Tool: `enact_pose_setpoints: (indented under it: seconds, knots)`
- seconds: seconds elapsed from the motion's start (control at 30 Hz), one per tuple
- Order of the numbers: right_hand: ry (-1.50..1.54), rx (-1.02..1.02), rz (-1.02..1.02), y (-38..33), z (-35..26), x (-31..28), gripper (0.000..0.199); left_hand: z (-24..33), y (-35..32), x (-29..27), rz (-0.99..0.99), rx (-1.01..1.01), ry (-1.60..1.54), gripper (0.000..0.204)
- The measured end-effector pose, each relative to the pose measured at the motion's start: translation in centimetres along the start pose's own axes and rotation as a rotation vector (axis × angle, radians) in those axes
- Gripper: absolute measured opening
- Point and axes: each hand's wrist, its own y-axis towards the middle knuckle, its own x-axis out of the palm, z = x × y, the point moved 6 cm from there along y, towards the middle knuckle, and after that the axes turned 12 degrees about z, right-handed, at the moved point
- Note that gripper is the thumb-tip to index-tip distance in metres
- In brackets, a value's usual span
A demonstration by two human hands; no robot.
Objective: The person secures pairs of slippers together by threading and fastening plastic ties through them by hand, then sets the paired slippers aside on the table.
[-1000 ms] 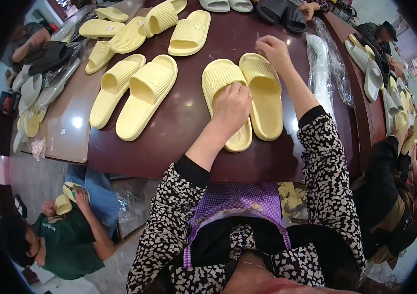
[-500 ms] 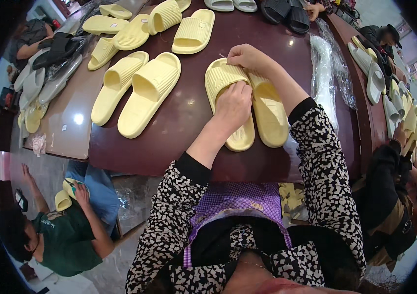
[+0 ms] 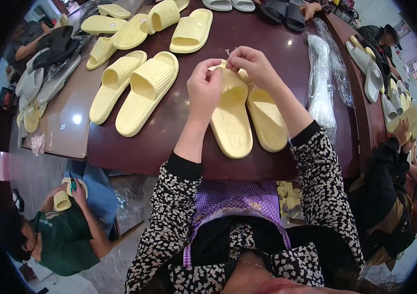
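In front of me a pair of pale yellow slippers lies on the dark red table, toes away: a left slipper (image 3: 232, 128) and a right slipper (image 3: 267, 122). Above the left slipper's strap my left hand (image 3: 204, 87) is closed, thumb against forefinger; what it pinches, if anything, is too small to name. Over the far end of the pair, my right hand (image 3: 251, 64) is closed on a thin whitish strand (image 3: 227, 52) that sticks up from its fingertips. Both hands partly cover the straps.
Another yellow pair (image 3: 145, 93) lies to my left, with several loose yellow slippers (image 3: 191, 32) behind it. Clear plastic bags (image 3: 321, 81) lie at the right. Black slippers (image 3: 287, 14) sit at the far edge by a co-worker's hand (image 3: 310, 10). Other people work on both sides.
My left hand has come off the left slipper's strap and moved left and up. My right hand has shifted slightly right. The left slipper's heel end now lies a little nearer me.
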Motion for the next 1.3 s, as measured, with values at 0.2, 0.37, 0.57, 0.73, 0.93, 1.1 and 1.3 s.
enact_pose_setpoints:
  seconds: [0.2, 0.37, 0.57, 0.73, 0.93, 1.1, 1.3]
  knots:
    - [0.114, 0.029, 0.043, -2.4, -0.4, 0.3, 0.007, -0.4, 0.0, 1.5, -0.168, -0.325, -0.313, 0.017]
    - [0.118, 0.043, 0.119, -2.9, -0.5, 0.0, 0.007, -1.8, 0.3, 1.8, -0.266, -0.343, -0.216, 0.017]
    - [0.171, 0.014, 0.247, -2.9, -0.7, -0.4, 0.008, -1.4, 0.4, 1.7, -0.214, -0.273, -0.072, 0.015]
    - [0.149, 0.051, 0.314, -3.1, -0.1, -0.8, 0.011, -1.2, 0.5, 1.4, -0.137, -0.461, -0.193, 0.011]
    - [0.101, 0.045, 0.281, -3.5, -0.3, -0.4, 0.010, -1.5, 0.6, 1.4, -0.130, -0.543, -0.428, 0.009]
    - [0.076, 0.050, 0.271, -3.7, 0.0, -0.6, 0.010, -1.6, 0.5, 1.6, -0.132, -0.593, -0.499, 0.006]
    - [0.019, -0.019, 0.257, -4.0, -0.2, -0.6, 0.011, -1.5, 0.2, 1.7, -0.124, -0.597, -0.529, 0.003]
